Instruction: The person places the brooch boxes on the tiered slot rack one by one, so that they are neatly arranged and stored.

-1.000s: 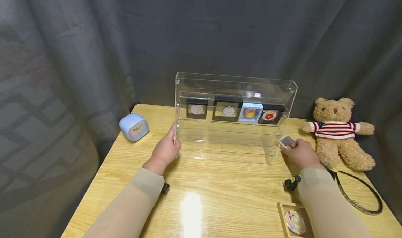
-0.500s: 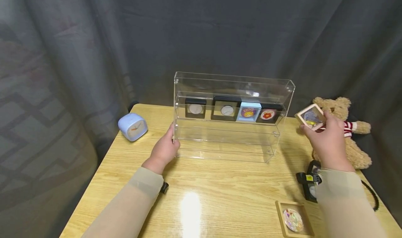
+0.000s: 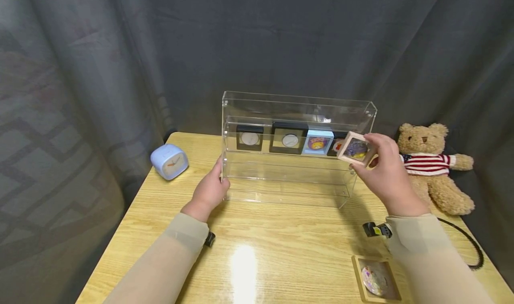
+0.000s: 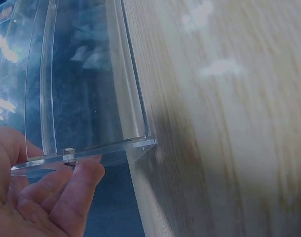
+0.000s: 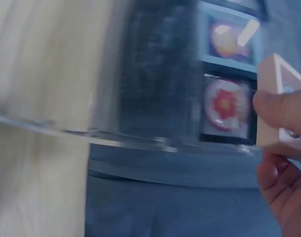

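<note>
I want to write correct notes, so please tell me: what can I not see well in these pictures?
Head: the red-flower frame, partly hidden by the held wooden frame.
Head: the clock, its face too small to read the time surely.
Head: the black band, partly hidden by the right sleeve.
Right wrist: the held wooden frame, cut off by the right edge and partly covered by fingers.
Left wrist: the clear shelf, cut off by the top and left edges.
</note>
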Tool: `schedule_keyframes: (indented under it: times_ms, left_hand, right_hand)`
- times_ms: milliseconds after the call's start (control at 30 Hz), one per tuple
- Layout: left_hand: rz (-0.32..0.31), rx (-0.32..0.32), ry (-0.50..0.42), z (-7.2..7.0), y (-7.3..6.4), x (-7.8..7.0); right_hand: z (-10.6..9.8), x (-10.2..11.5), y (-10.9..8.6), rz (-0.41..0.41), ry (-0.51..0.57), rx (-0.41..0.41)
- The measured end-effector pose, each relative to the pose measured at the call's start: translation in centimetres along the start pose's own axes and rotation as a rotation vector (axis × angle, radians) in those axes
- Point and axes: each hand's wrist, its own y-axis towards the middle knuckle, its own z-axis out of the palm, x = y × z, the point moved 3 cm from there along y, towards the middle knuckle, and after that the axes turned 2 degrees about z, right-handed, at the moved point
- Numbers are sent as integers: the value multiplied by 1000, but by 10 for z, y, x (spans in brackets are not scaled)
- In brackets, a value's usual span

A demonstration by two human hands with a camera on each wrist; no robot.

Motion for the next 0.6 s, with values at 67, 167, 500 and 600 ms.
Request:
schedule_keyframes:
  times_ms: [67, 167, 500, 600]
  left_hand:
    - [2, 1, -1, 0, 0, 0]
    - [3, 2, -4, 1, 0, 1]
    - [-6, -6, -3, 0, 0, 0]
    - [-2, -9, -1, 0, 0, 0]
  right_hand:
    - [8, -3, 0, -60, -34, 14]
    - [16, -7, -2, -124, -65, -1]
    - [25, -10, -7, -178, -82, -56]
    - [25, -10, -9, -218, -104, -74]
